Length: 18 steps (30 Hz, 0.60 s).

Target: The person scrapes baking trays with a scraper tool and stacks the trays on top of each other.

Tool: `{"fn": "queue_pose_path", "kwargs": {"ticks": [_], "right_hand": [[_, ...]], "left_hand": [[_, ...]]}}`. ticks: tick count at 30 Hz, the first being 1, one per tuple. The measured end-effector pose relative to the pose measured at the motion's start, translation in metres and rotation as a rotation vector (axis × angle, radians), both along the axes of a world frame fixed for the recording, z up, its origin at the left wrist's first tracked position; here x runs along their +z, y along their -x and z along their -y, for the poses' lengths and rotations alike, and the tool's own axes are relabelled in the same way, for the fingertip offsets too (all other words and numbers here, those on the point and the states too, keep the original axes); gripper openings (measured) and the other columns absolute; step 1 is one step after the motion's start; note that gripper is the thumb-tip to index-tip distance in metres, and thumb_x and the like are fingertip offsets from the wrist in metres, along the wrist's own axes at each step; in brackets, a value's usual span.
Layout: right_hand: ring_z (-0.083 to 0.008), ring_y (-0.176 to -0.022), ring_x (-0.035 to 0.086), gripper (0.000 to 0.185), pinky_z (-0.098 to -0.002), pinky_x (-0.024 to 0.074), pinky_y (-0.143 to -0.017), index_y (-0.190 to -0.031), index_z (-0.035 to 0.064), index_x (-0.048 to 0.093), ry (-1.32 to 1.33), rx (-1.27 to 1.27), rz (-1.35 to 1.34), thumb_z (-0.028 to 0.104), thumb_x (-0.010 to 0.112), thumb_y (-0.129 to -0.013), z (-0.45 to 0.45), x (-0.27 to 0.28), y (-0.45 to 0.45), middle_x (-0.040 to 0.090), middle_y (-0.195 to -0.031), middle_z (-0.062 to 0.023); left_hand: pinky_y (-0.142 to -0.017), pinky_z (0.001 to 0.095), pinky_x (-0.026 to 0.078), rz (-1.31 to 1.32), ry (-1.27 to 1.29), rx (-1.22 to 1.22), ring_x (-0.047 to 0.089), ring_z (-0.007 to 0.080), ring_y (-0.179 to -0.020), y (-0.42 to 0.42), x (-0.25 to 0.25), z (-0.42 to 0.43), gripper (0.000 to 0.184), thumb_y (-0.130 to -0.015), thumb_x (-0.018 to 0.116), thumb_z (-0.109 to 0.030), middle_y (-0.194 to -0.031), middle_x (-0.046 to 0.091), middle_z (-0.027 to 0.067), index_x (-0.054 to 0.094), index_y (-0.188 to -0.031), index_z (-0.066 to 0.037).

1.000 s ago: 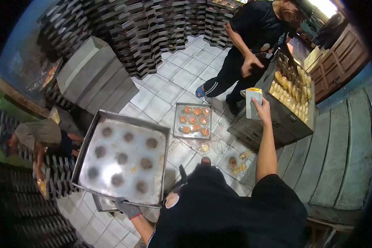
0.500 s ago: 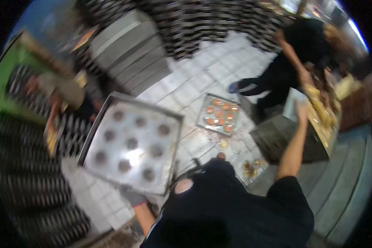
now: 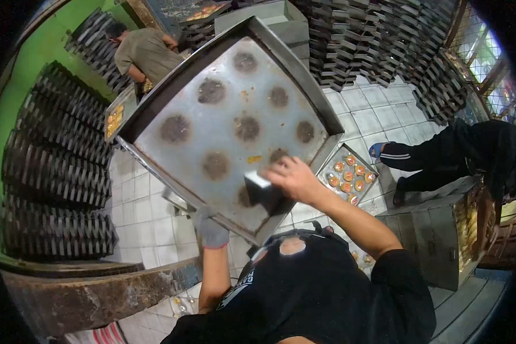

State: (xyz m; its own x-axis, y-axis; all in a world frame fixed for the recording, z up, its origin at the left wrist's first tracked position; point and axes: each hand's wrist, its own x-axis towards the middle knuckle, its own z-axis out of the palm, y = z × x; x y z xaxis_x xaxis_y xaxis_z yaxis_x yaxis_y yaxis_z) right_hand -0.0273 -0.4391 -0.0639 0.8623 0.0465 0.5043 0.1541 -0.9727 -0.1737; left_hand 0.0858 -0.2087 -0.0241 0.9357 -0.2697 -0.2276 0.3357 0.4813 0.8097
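Observation:
A large square metal baking tray [image 3: 281,74], tilted towards me, fills the middle of the view. Several dark round marks and small yellow crumbs dot its inner face. At its lower left corner, my left hand [image 3: 211,230] in a grey glove is closed on the rim. My bare right hand [image 3: 297,179] is over the lower right part of the tray, its fingers around a flat rectangular scraper [image 3: 258,180]. The scraper is blurred, one edge shining white, and it is at the tray's surface; whether it presses there I cannot tell.
A smaller tray [image 3: 355,175] of round orange-topped buns lies on the white tiled floor [image 3: 378,117]. Stacked dark trays [image 3: 57,172] line the left and back. One co-worker [image 3: 149,54] bends at upper left; another person's legs [image 3: 424,157] are at right beside a metal box [image 3: 421,229].
The tray has come up and nearer the middle of the view. My right hand has moved from the far right onto it with the scraper. My left hand keeps its hold.

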Motion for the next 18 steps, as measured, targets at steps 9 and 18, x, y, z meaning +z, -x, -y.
{"fn": "queue_pose_path", "kwargs": {"ticks": [9,18], "right_hand": [[-0.0339,-0.095,0.062,0.039,-0.0435,0.0525,-0.082,-0.118,0.0113,0.065,-0.138,-0.129,0.148,0.004,0.062,-0.08,0.02,0.007,-0.015,0.066,-0.101,-0.0092],[-0.044,-0.098,0.071,0.055,-0.0492,0.0576,-0.085,-0.134,0.0037,0.055,-0.747,-0.542,0.196,0.021,0.076,-0.086,0.084,-0.002,-0.023,0.072,-0.112,-0.025]], "left_hand": [[-0.068,0.0303,0.043,0.12,-0.045,-0.015,0.054,0.0166,-0.067,0.008,-0.002,0.001,0.015,-0.073,0.057,-0.012,-0.064,0.049,0.0024,0.053,-0.059,-0.009],[-0.07,0.0315,0.046,0.102,-0.003,0.059,0.053,0.0165,-0.068,0.021,-0.006,0.005,0.015,-0.074,0.057,-0.012,-0.068,0.051,0.0028,0.052,-0.06,-0.009]]}}
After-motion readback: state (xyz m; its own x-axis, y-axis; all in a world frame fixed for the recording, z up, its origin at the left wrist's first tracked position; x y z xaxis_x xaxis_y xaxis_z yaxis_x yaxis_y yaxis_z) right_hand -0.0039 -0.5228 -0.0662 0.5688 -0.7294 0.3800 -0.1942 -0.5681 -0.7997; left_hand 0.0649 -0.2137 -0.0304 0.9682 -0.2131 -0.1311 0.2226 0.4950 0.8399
